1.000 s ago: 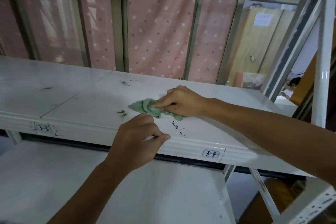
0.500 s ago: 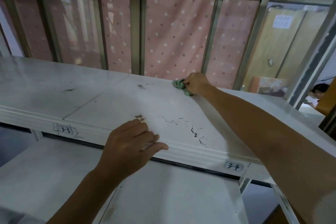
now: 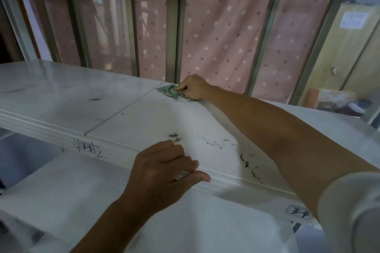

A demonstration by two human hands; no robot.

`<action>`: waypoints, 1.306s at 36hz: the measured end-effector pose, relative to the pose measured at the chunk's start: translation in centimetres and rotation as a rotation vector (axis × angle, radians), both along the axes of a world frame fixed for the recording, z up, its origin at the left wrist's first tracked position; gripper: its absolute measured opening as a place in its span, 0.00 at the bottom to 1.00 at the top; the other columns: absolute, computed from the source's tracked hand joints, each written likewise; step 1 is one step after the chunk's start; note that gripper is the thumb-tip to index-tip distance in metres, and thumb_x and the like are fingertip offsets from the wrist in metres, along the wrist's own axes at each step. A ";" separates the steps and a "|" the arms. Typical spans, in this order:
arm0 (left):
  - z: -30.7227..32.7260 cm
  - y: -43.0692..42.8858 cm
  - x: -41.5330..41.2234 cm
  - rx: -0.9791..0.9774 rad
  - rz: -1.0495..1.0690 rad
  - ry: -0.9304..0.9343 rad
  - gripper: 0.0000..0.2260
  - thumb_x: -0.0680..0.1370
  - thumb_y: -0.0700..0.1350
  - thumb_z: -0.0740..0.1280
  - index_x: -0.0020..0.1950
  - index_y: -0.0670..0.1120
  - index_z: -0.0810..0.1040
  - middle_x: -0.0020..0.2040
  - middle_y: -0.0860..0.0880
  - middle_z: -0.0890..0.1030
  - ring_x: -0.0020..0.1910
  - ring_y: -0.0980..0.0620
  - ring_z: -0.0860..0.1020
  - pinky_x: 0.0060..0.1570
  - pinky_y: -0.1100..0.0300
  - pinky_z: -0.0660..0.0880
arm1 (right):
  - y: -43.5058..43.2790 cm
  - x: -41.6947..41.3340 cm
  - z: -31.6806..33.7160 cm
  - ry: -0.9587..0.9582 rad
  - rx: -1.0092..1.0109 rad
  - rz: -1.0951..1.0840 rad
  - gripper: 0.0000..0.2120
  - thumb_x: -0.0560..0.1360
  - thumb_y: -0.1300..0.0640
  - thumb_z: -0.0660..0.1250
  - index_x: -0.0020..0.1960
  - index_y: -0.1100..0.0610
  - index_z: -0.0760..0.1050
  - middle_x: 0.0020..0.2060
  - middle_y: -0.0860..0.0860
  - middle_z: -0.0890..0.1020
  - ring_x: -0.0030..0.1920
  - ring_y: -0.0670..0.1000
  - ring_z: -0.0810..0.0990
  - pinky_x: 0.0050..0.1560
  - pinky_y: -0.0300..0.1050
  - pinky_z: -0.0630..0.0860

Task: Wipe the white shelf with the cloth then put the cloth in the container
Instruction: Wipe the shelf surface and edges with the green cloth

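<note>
The white shelf (image 3: 144,117) runs across the head view, with black scribbles and brown smudges near its front edge. At the shelf's far edge my right hand (image 3: 193,88) grips a crumpled green cloth (image 3: 169,92) and holds it down on the surface, arm stretched out. My left hand (image 3: 162,172) rests on the shelf's front lip, fingers loosely curled over the edge and thumb along the rim, holding nothing. No container is in view.
A lower white shelf (image 3: 72,191) lies under the wiped one. Behind the shelf stand grey metal window bars (image 3: 173,26) with a pink dotted curtain (image 3: 224,31). Labels are written on the front lip. A wooden cabinet (image 3: 349,43) stands at the far right.
My right hand pushed the cloth from near the front of the shelf to its far edge, then a little leftward along it. My left hand stayed at the front lip.
</note>
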State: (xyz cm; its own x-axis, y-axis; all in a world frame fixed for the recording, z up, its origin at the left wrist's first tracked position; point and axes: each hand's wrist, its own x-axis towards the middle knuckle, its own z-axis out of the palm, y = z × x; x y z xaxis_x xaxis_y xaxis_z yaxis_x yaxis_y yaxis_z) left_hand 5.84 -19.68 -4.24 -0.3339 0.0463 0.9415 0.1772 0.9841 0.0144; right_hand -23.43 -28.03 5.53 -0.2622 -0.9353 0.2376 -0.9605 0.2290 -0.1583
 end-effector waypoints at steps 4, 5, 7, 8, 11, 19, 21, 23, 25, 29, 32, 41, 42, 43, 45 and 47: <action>0.0 0.1 0.0 -0.020 0.017 0.009 0.17 0.74 0.56 0.78 0.35 0.44 0.86 0.33 0.51 0.83 0.30 0.52 0.78 0.31 0.58 0.74 | 1.2 1.9 -0.1 -0.112 0.010 0.136 0.14 0.76 0.59 0.70 0.61 0.50 0.81 0.51 0.48 0.85 0.45 0.42 0.78 0.49 0.28 0.70; 0.0 0.1 0.1 -0.022 0.017 0.011 0.17 0.75 0.56 0.78 0.35 0.44 0.86 0.33 0.51 0.83 0.30 0.52 0.78 0.32 0.58 0.74 | 1.6 2.4 -0.2 -0.140 0.006 0.161 0.14 0.76 0.59 0.71 0.60 0.51 0.81 0.50 0.47 0.85 0.43 0.39 0.78 0.47 0.25 0.69; -0.1 0.1 0.1 -0.032 0.022 0.016 0.17 0.75 0.56 0.78 0.35 0.44 0.86 0.34 0.51 0.84 0.31 0.52 0.79 0.32 0.58 0.75 | 2.7 3.5 -0.3 -0.176 -0.009 0.199 0.13 0.75 0.59 0.72 0.60 0.52 0.81 0.48 0.44 0.85 0.37 0.32 0.76 0.46 0.22 0.69; -0.2 0.1 0.1 -0.038 0.027 0.019 0.17 0.75 0.56 0.78 0.36 0.44 0.86 0.34 0.51 0.84 0.31 0.52 0.79 0.32 0.58 0.76 | 3.3 4.0 -0.5 -0.190 -0.016 0.218 0.13 0.75 0.59 0.72 0.59 0.52 0.81 0.49 0.43 0.84 0.37 0.30 0.76 0.47 0.23 0.70; -0.3 0.2 0.3 -0.064 0.052 0.020 0.17 0.75 0.56 0.77 0.37 0.44 0.86 0.35 0.50 0.84 0.32 0.51 0.80 0.32 0.56 0.77 | 5.6 5.9 -0.6 -0.221 -0.022 0.289 0.13 0.75 0.60 0.72 0.59 0.54 0.82 0.50 0.43 0.84 0.42 0.31 0.78 0.51 0.26 0.72; -0.4 1.2 1.4 -0.302 0.183 0.033 0.11 0.78 0.49 0.76 0.42 0.42 0.87 0.39 0.48 0.86 0.37 0.50 0.82 0.39 0.56 0.81 | 12.1 10.1 -1.3 -0.248 -0.012 0.425 0.14 0.74 0.63 0.72 0.58 0.54 0.83 0.51 0.46 0.85 0.41 0.32 0.76 0.51 0.27 0.69; -0.7 1.0 1.9 -0.378 0.225 0.041 0.10 0.79 0.47 0.75 0.42 0.43 0.87 0.41 0.47 0.86 0.39 0.50 0.84 0.42 0.55 0.82 | 13.5 10.6 -1.4 -0.218 -0.006 0.468 0.14 0.74 0.64 0.72 0.58 0.54 0.82 0.54 0.49 0.84 0.43 0.33 0.75 0.48 0.25 0.68; -0.9 0.9 2.6 -0.417 0.250 0.055 0.09 0.79 0.46 0.75 0.42 0.43 0.87 0.43 0.47 0.87 0.42 0.50 0.85 0.45 0.55 0.83 | 14.1 10.9 -0.9 -0.180 0.013 0.502 0.14 0.74 0.65 0.72 0.59 0.55 0.82 0.56 0.48 0.84 0.46 0.32 0.76 0.51 0.26 0.70; -0.6 0.8 3.3 -0.432 0.262 0.072 0.08 0.79 0.45 0.76 0.43 0.42 0.87 0.44 0.46 0.87 0.43 0.49 0.85 0.48 0.55 0.83 | 14.1 11.3 0.0 -0.154 0.047 0.516 0.14 0.75 0.64 0.72 0.58 0.54 0.83 0.57 0.47 0.83 0.52 0.34 0.79 0.57 0.33 0.74; 0.4 -0.1 4.7 -0.300 0.248 0.073 0.08 0.78 0.44 0.76 0.43 0.40 0.87 0.44 0.45 0.86 0.44 0.47 0.85 0.48 0.54 0.83 | 13.0 11.9 0.4 -0.104 0.036 0.442 0.14 0.75 0.62 0.72 0.58 0.50 0.83 0.55 0.43 0.83 0.56 0.40 0.81 0.60 0.39 0.75; 0.9 -0.9 5.6 -0.189 0.247 0.063 0.08 0.78 0.43 0.75 0.43 0.40 0.86 0.43 0.45 0.85 0.43 0.47 0.83 0.47 0.57 0.81 | 11.3 11.6 -0.1 -0.053 0.009 0.344 0.15 0.75 0.60 0.71 0.58 0.45 0.82 0.51 0.45 0.85 0.51 0.47 0.84 0.55 0.48 0.78; -0.3 -3.2 7.9 -0.180 0.319 -0.035 0.08 0.79 0.45 0.74 0.45 0.41 0.86 0.45 0.46 0.86 0.45 0.49 0.83 0.48 0.62 0.79 | 5.1 13.9 1.6 0.045 0.031 0.052 0.16 0.75 0.63 0.67 0.59 0.50 0.82 0.54 0.46 0.84 0.52 0.49 0.81 0.48 0.33 0.70; -0.6 -3.6 8.1 -0.171 0.329 -0.044 0.08 0.79 0.45 0.74 0.45 0.41 0.86 0.45 0.46 0.86 0.45 0.48 0.83 0.48 0.61 0.79 | 4.4 14.5 1.6 0.031 0.035 0.049 0.16 0.75 0.62 0.67 0.58 0.49 0.83 0.54 0.45 0.84 0.52 0.49 0.81 0.48 0.34 0.71; -0.7 -3.9 8.4 -0.156 0.341 -0.044 0.08 0.79 0.45 0.74 0.45 0.41 0.86 0.45 0.46 0.86 0.45 0.48 0.83 0.46 0.59 0.81 | 3.8 15.3 1.6 0.020 0.029 0.058 0.15 0.75 0.60 0.66 0.58 0.48 0.83 0.53 0.45 0.85 0.50 0.49 0.80 0.48 0.35 0.72; -0.6 -4.4 9.1 -0.157 0.369 -0.024 0.06 0.77 0.43 0.76 0.44 0.40 0.85 0.43 0.45 0.86 0.43 0.46 0.84 0.43 0.55 0.82 | 3.2 17.1 1.6 -0.017 0.019 0.087 0.12 0.74 0.54 0.66 0.54 0.47 0.84 0.50 0.43 0.85 0.45 0.46 0.79 0.44 0.36 0.71; -0.6 -5.0 9.7 -0.198 0.401 0.003 0.05 0.74 0.40 0.78 0.42 0.40 0.84 0.41 0.44 0.85 0.40 0.45 0.84 0.39 0.53 0.83 | 2.8 18.6 1.5 -0.106 0.034 0.099 0.10 0.74 0.48 0.66 0.42 0.49 0.86 0.38 0.43 0.84 0.38 0.45 0.76 0.41 0.38 0.71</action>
